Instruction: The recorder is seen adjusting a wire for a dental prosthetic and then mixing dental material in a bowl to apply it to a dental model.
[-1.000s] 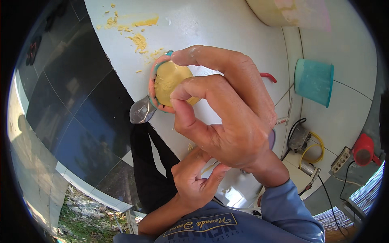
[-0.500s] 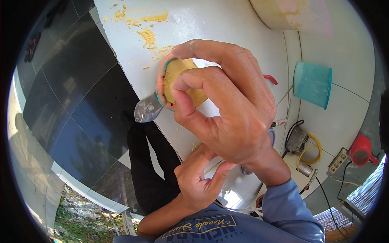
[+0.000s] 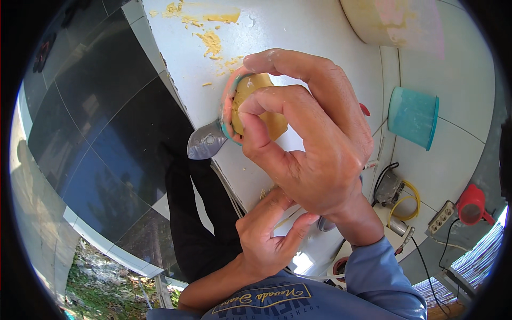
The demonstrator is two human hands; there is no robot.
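A round pinkish-orange and teal rim (image 3: 228, 104) encloses a yellow plaster-like mass (image 3: 274, 121), and a flat grey handle (image 3: 207, 140) with a hole sticks out past the table edge. It resembles a dental impression tray. My right hand (image 3: 325, 144) curls over it, thumb and a fingertip pinched together in front of the yellow mass. Another bent finger reaches the upper rim. Whatever lies in the pinch is hidden. Lower down, my left hand (image 3: 269, 234) is open, its thumb spread away from outstretched fingers that pass partly behind my right wrist.
Yellow crumbs (image 3: 209, 42) litter the white table (image 3: 288, 26). A large pale tub (image 3: 378, 24) stands at the far right. Beyond the table are a teal container (image 3: 413, 117), a coiled yellow cable (image 3: 409, 200), a power strip (image 3: 441, 217) and a red mug-like object (image 3: 471, 205).
The view has shifted, so the table, tray and my right hand appear farther right. My right hand's pinch over the yellow mass looks unchanged. My left hand has barely moved.
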